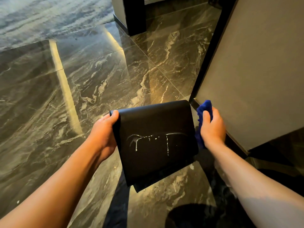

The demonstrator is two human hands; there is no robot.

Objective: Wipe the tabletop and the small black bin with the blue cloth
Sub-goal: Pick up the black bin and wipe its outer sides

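The small black bin [156, 142] is held up above the floor, tilted, with one flat side facing me. White wet streaks and drips run across that side. My left hand [103, 130] grips the bin's left edge, thumb over the top corner. My right hand [213, 127] is closed around the bunched blue cloth [204, 107], which presses against the bin's right side. The tabletop is not in view.
Glossy dark marble floor [82, 79] with pale veins spreads below and to the left. A grey wall panel [255, 71] with a black skirting stands close on the right. A black door frame [136, 17] rises at the top centre.
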